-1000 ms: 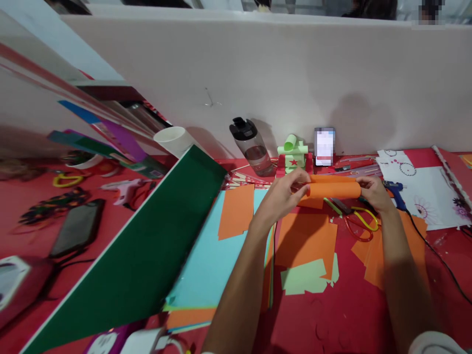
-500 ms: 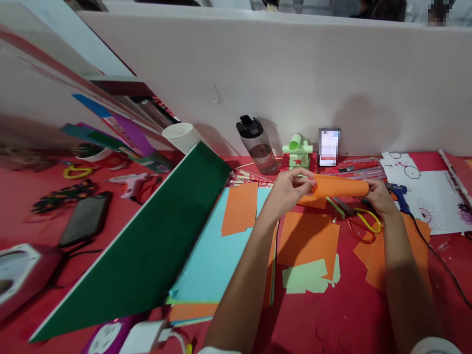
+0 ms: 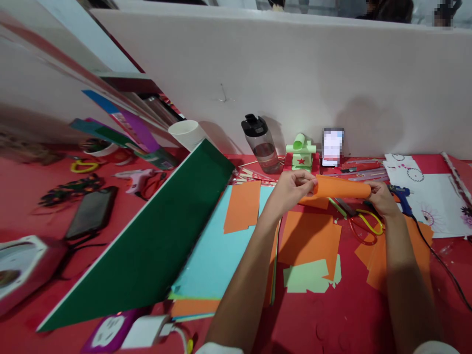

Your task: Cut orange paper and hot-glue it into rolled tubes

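A rolled piece of orange paper [image 3: 342,187] is held level above the red table, one end in each hand. My left hand [image 3: 298,187] pinches its left end between thumb and fingers. At the right end, my right hand [image 3: 382,196] is closed on the roll, its fingertips partly hidden behind the paper. Below lie flat orange sheets [image 3: 306,236] and a cut pale green scrap [image 3: 308,278]. Red and yellow-handled scissors [image 3: 370,227] rest near my right hand. Just behind the roll stands a small light green paper model [image 3: 303,156] with a red star.
A dark green board [image 3: 143,241] leans across the left side, beside a stack of light blue paper [image 3: 210,255]. A water bottle [image 3: 261,145] and a lit phone [image 3: 332,147] stand by the white partition. A blue glue gun [image 3: 401,196] trails its cord on the right.
The view has shifted slightly, so the scene sits a little further right. Both hands keep hold of the orange roll in nearly the same pose.
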A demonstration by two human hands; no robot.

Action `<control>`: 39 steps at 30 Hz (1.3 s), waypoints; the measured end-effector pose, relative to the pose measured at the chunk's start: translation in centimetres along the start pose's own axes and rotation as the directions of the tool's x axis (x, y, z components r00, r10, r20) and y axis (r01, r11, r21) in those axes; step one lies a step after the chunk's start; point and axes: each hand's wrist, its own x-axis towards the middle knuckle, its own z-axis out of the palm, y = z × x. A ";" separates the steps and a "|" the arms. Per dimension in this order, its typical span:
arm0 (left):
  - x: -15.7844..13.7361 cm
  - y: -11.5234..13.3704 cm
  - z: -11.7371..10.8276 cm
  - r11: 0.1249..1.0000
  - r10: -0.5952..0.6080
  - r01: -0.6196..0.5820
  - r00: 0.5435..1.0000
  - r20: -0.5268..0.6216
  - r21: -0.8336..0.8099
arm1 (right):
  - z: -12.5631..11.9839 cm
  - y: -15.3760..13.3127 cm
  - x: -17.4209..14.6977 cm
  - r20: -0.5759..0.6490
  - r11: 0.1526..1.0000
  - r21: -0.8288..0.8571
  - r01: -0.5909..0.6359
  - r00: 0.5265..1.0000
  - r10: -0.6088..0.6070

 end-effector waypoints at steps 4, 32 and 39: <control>0.1 -0.4 0.0 0.999 0.021 -0.021 1.000 0.008 0.042 | -0.1 0.3 0.0 -0.015 1.000 0.003 0.017 1.000 -0.017; 1.2 -3.3 0.1 0.996 0.035 -0.045 0.991 0.130 0.071 | -0.1 -1.6 -0.5 -0.038 0.986 -0.131 0.103 0.993 -0.109; 1.2 -4.0 -0.1 0.972 0.129 -0.132 0.991 0.027 0.192 | 0.1 -2.4 -0.7 -0.040 0.959 -0.248 0.138 0.988 -0.152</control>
